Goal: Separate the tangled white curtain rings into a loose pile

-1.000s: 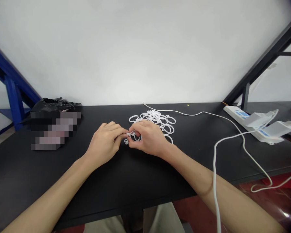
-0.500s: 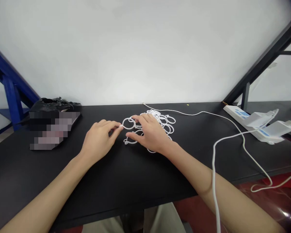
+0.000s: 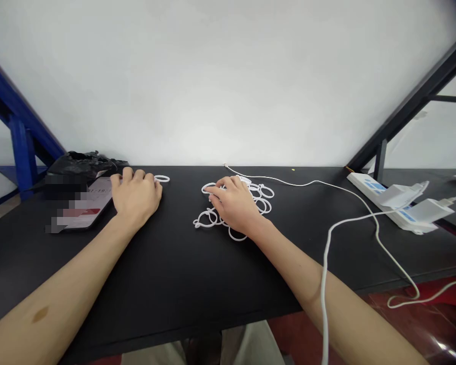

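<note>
A pile of linked white plastic rings (image 3: 264,195) lies on the black table (image 3: 197,284). My right hand (image 3: 233,203) rests on the pile with its fingers stretched out, the index fingertip on a ring at the pile's left edge. My left hand (image 3: 135,195) is out to the left, knuckles up and fingers curled. A single white ring (image 3: 161,178) sticks out from its fingertips onto the table, apart from the pile. This hand lies beside a phone (image 3: 87,208) whose screen is partly blurred.
A crumpled black bag (image 3: 83,161) sits behind the phone at the back left. A white cable (image 3: 365,218) runs across the right side and over my right forearm. A white power strip (image 3: 368,183) with adapters (image 3: 425,210) lies at the far right. The wall is close behind.
My hands were together at the pile. The left hand has since drawn one ring free and carried it left, next to the phone. The right hand has flattened onto the pile.
</note>
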`<action>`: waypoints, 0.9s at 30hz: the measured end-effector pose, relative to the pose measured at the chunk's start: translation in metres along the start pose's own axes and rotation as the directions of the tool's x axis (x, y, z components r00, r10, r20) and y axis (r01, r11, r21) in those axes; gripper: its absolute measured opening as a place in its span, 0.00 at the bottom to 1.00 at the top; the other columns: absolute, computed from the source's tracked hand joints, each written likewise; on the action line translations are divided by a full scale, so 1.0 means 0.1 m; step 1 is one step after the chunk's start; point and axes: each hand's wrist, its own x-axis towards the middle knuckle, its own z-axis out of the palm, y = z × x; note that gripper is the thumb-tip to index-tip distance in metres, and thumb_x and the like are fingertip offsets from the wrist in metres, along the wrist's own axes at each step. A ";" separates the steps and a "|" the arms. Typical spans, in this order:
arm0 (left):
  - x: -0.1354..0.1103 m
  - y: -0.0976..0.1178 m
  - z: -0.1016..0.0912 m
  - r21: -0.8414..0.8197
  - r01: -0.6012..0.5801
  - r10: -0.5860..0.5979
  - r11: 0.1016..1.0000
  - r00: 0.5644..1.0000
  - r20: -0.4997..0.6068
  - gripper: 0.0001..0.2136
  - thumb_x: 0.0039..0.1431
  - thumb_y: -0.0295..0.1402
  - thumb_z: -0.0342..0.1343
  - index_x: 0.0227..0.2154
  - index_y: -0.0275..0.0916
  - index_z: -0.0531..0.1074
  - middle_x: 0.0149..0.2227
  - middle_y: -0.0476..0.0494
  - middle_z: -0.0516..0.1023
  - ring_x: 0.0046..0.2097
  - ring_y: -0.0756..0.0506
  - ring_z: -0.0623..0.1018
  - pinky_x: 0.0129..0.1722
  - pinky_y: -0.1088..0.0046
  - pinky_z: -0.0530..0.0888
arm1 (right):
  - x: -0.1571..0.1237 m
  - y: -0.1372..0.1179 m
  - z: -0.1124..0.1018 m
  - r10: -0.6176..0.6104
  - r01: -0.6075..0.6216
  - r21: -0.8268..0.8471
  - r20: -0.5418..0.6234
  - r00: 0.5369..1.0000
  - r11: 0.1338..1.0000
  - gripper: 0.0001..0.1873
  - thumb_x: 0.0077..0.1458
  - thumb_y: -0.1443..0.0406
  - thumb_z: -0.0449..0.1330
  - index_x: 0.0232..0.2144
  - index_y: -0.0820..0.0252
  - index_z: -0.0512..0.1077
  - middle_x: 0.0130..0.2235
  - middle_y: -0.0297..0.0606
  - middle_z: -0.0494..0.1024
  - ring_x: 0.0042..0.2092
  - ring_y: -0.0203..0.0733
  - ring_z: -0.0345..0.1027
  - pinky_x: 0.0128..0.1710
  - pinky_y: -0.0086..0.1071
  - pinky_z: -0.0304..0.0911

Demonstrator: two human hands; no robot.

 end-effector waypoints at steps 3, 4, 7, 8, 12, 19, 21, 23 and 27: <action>0.08 -0.04 0.09 0.052 0.024 -0.024 0.998 1.000 -0.010 0.17 0.64 0.39 0.43 0.32 0.37 0.75 0.37 0.28 0.77 0.48 0.27 0.70 0.43 0.46 0.66 | 0.01 -0.02 0.00 -0.049 0.050 -0.042 0.022 0.999 0.998 0.17 0.67 0.61 0.51 0.50 0.53 0.76 0.46 0.46 0.74 0.49 0.51 0.60 0.50 0.47 0.59; 0.10 -0.05 0.10 0.055 0.036 -0.036 0.998 0.999 -0.001 0.17 0.64 0.40 0.43 0.33 0.36 0.75 0.37 0.27 0.77 0.48 0.26 0.70 0.42 0.46 0.67 | 0.01 -0.02 0.00 -0.055 0.056 -0.045 0.030 0.998 0.997 0.17 0.67 0.61 0.50 0.50 0.54 0.76 0.46 0.46 0.74 0.49 0.51 0.60 0.51 0.47 0.59; 0.14 -0.03 0.06 -0.020 0.032 -0.031 0.999 0.999 0.030 0.18 0.63 0.39 0.43 0.42 0.33 0.74 0.42 0.24 0.76 0.50 0.24 0.69 0.44 0.43 0.66 | 0.00 0.00 0.01 -0.046 0.047 -0.024 0.047 0.998 0.999 0.16 0.66 0.60 0.52 0.49 0.57 0.75 0.46 0.46 0.75 0.50 0.52 0.59 0.51 0.47 0.59; 0.15 0.00 0.02 -0.073 0.006 -0.003 0.997 0.999 0.042 0.18 0.64 0.38 0.43 0.45 0.32 0.74 0.44 0.24 0.75 0.51 0.24 0.69 0.45 0.43 0.67 | 0.00 0.00 0.01 -0.041 0.041 -0.010 0.047 0.998 0.999 0.16 0.65 0.60 0.54 0.48 0.58 0.76 0.46 0.45 0.75 0.50 0.52 0.59 0.51 0.46 0.59; 0.13 0.24 -0.17 -0.341 -0.176 0.206 0.923 0.977 0.051 0.18 0.64 0.34 0.43 0.51 0.36 0.71 0.49 0.31 0.74 0.53 0.30 0.69 0.50 0.48 0.68 | 0.01 0.04 0.03 -0.052 0.052 0.016 0.011 0.999 0.999 0.11 0.64 0.64 0.55 0.42 0.59 0.76 0.41 0.44 0.76 0.46 0.49 0.60 0.48 0.44 0.60; 0.01 0.61 -0.36 -0.596 -0.316 0.475 0.738 0.871 0.127 0.26 0.64 0.40 0.49 0.63 0.38 0.58 0.60 0.37 0.68 0.59 0.38 0.68 0.58 0.57 0.66 | 0.02 0.05 -0.04 -0.111 0.117 0.087 -0.069 0.991 0.989 0.12 0.65 0.69 0.52 0.43 0.58 0.74 0.42 0.42 0.76 0.43 0.46 0.61 0.45 0.41 0.61; 0.00 0.59 -0.37 -0.585 -0.305 0.469 0.752 0.871 0.149 0.26 0.64 0.44 0.49 0.62 0.39 0.60 0.59 0.38 0.70 0.58 0.38 0.69 0.57 0.57 0.67 | 0.02 0.04 -0.07 -0.127 0.139 0.130 -0.095 0.987 0.982 0.12 0.65 0.69 0.52 0.45 0.58 0.74 0.43 0.41 0.77 0.44 0.46 0.62 0.45 0.41 0.62; 0.00 0.55 -0.37 -0.567 -0.300 0.454 0.767 0.878 0.150 0.24 0.65 0.45 0.49 0.60 0.39 0.64 0.55 0.39 0.73 0.54 0.38 0.72 0.54 0.58 0.69 | 0.02 0.03 -0.08 -0.138 0.156 0.159 -0.118 0.983 0.975 0.12 0.65 0.69 0.52 0.46 0.59 0.73 0.43 0.42 0.77 0.43 0.46 0.61 0.45 0.40 0.63; 0.00 0.52 -0.38 -0.556 -0.312 0.436 0.771 0.894 0.103 0.22 0.64 0.43 0.51 0.57 0.40 0.66 0.51 0.40 0.76 0.51 0.39 0.74 0.52 0.60 0.71 | 0.00 0.01 -0.08 -0.130 0.157 0.191 -0.144 0.981 0.969 0.12 0.65 0.68 0.52 0.46 0.62 0.73 0.42 0.43 0.77 0.42 0.45 0.63 0.45 0.39 0.64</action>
